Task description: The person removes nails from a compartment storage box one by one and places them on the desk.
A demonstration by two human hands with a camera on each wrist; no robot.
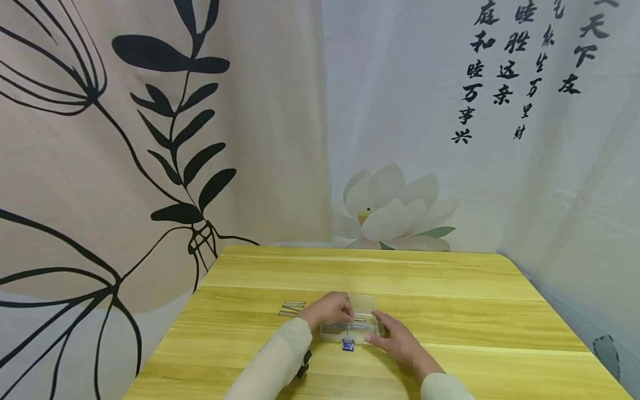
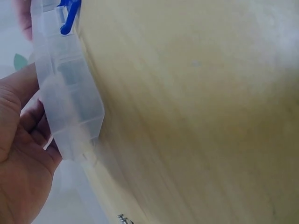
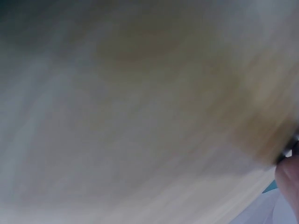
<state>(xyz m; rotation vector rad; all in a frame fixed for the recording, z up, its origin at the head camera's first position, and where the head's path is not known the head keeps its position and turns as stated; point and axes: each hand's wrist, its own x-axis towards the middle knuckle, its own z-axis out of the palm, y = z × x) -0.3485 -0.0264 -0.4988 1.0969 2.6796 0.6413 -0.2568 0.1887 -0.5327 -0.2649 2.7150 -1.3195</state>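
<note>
A clear plastic box (image 1: 332, 333) with a blue latch (image 1: 348, 344) lies on the table, its lid (image 1: 363, 303) open toward the back. My left hand (image 1: 331, 309) reaches over the box with fingers curled down into it. A thin metal screw (image 1: 359, 320) shows right beside those fingertips; whether they pinch it is hidden. In the left wrist view the fingers are partly behind the box's cloudy wall (image 2: 74, 98). My right hand (image 1: 397, 338) grips the box's right end between thumb and fingers. The right wrist view is blurred, with only a fingertip (image 3: 288, 179) at its edge.
Several long metal screws (image 1: 292, 309) lie on the table left of the box, close to my left wrist. The wooden table (image 1: 450, 289) reaches back to a printed curtain (image 1: 280, 139). A black strap piece (image 1: 304, 364) hangs under my left sleeve.
</note>
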